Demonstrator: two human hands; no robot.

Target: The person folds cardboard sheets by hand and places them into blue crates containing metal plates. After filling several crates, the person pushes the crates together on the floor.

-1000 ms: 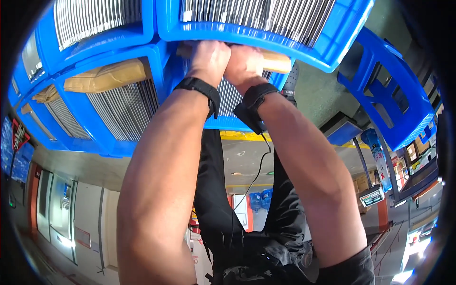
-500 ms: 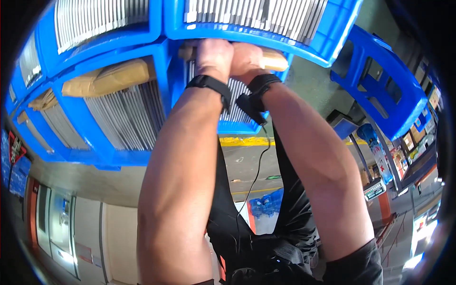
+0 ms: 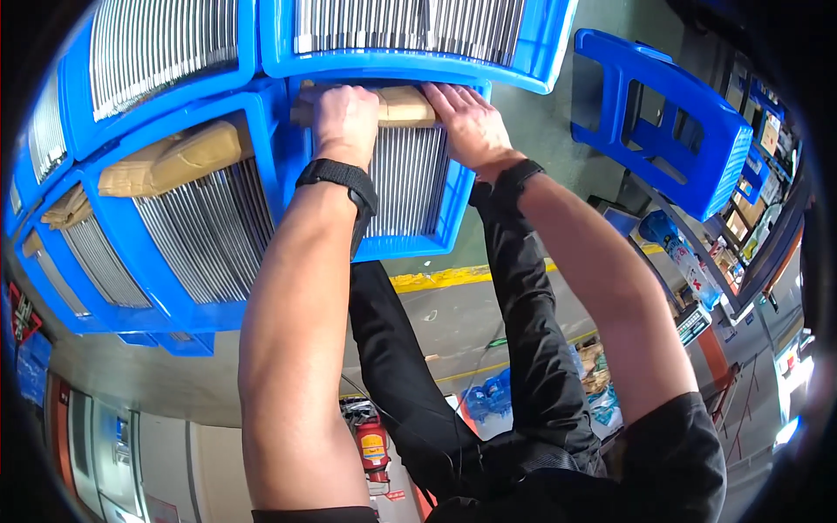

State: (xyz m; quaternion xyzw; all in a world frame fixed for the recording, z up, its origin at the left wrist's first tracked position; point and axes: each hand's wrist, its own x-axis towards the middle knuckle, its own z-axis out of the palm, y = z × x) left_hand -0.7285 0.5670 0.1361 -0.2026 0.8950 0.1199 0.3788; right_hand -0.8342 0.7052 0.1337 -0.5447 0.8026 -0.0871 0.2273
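- Blue plastic crates (image 3: 187,131) sit edge to edge in rows, each packed with thin silvery metal rods lying side by side, so that each batch stays apart from the next.
- An empty blue crate (image 3: 671,131) stands on its side to the right, well apart from the filled ones.
- The crate being worked in (image 3: 458,205) lies straight ahead of the person, its rods (image 3: 405,183) running toward the body and filling it wall to wall.
- A tan cardboard strip (image 3: 405,105) lies across the far end of those rods, just under the rim of the next crate; it looks placed to pad or cap the rod ends.
- A like strip (image 3: 179,157) rests in the neighbouring crate on the left.
- The left hand (image 3: 346,122) is curled over the strip's left end, grip closed on it.
- The right hand (image 3: 471,122) presses flat on the strip's right end, fingers spread, apparently to seat it level.
- Each wrist carries a black band (image 3: 336,174).
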